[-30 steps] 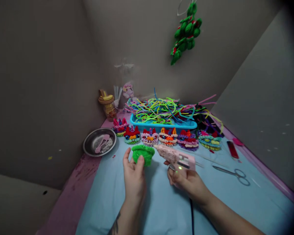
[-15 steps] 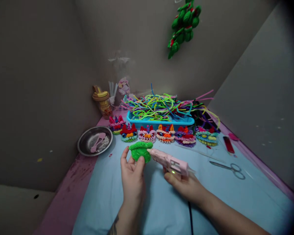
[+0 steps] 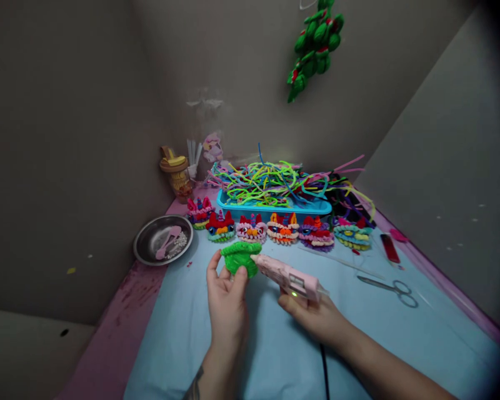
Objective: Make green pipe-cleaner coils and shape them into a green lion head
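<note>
Between the thumb and fingers of my left hand (image 3: 229, 289) is a green fuzzy pipe-cleaner piece (image 3: 240, 259), held above the table. My right hand (image 3: 310, 311) is wrapped around the handle of a pink hot glue gun (image 3: 289, 276), which has a small green light lit on its side. The gun's nozzle points left and meets the right edge of the green piece; whether glue is coming out is too small to tell. A black cord runs down from under my right hand.
Several colourful pipe-cleaner animal heads (image 3: 283, 229) stand in a row before a blue tray (image 3: 275, 210) heaped with pipe cleaners. A metal bowl (image 3: 144, 244) holds beads and pink scoops at left. Scissors (image 3: 385, 287) and a clear glue stick (image 3: 341, 262) lie at right.
Both hands, the green piece and the glue gun keep nearly the same pose. The whole view has shifted slightly.
</note>
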Available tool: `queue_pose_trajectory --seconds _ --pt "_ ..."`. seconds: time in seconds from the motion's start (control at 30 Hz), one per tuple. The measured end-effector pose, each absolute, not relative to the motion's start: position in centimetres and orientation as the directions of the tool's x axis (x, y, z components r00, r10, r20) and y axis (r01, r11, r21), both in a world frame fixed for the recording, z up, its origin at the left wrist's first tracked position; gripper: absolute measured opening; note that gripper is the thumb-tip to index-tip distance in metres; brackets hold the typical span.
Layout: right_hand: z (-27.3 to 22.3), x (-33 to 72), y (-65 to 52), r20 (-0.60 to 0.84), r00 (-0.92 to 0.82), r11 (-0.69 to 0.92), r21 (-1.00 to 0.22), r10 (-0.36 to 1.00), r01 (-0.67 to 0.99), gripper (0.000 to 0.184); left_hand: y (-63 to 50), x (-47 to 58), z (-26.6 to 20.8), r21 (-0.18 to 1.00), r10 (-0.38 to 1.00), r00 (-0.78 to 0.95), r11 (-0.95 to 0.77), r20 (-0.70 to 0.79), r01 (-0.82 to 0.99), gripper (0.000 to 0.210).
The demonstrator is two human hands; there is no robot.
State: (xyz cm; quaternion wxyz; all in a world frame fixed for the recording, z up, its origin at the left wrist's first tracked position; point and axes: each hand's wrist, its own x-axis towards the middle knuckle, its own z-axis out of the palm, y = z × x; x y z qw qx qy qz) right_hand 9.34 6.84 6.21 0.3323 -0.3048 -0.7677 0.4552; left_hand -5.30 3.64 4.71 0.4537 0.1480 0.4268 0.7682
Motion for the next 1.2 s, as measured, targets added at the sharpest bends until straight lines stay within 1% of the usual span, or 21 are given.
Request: queue_pose_trajectory --seconds 0.2,0.5,0.63,0.83,0.9,1.0,1.13,1.2 --pt "6.6 9.2 6.8 0.218 -0.592 0.368 -0.919 0.776 0.144 0.044 3.6 -5.3 4.7 0.803 0.823 -0.546 -0.216 -0.157 -0.555 0.068" --pt "6.0 9.3 6.8 0.213 -0.636 0.308 -0.951 0.742 0.041 0.044 3.6 -5.4 4.7 0.796 0.825 -0.541 -0.216 -0.161 -0.566 0.068" --pt "6.2 9.3 6.9 0.209 -0.64 0.333 -0.94 0.739 0.077 0.044 3.5 -5.4 4.7 0.799 0.82 -0.551 -0.224 -0.155 -0.558 0.067" --pt "6.3 9.4 6.7 0.24 -0.555 0.38 -0.913 0.796 0.149 0.033 3.4 -5.5 4.8 0.828 0.804 -0.581 -0.238 -0.125 -0.507 0.065" --pt "6.0 9.6 6.7 0.234 -0.539 0.381 -0.908 0.809 0.177 0.032 3.4 -5.5 4.8 0.84 0.803 -0.583 -0.232 -0.12 -0.491 0.065" --pt "5.6 9.8 6.7 0.204 -0.527 0.353 -0.914 0.825 0.199 0.038 3.3 -5.5 4.8 0.863 0.799 -0.592 -0.223 -0.105 -0.454 0.063" --pt "5.3 10.4 6.8 0.215 -0.612 0.344 -0.934 0.761 0.1 0.05 3.3 -5.5 4.7 0.869 0.79 -0.606 -0.228 -0.099 -0.439 0.063" --pt "5.0 10.7 6.9 0.255 -0.602 0.366 -0.928 0.756 0.067 0.052 3.3 -5.5 4.6 0.865 0.799 -0.592 -0.219 -0.107 -0.451 0.064"
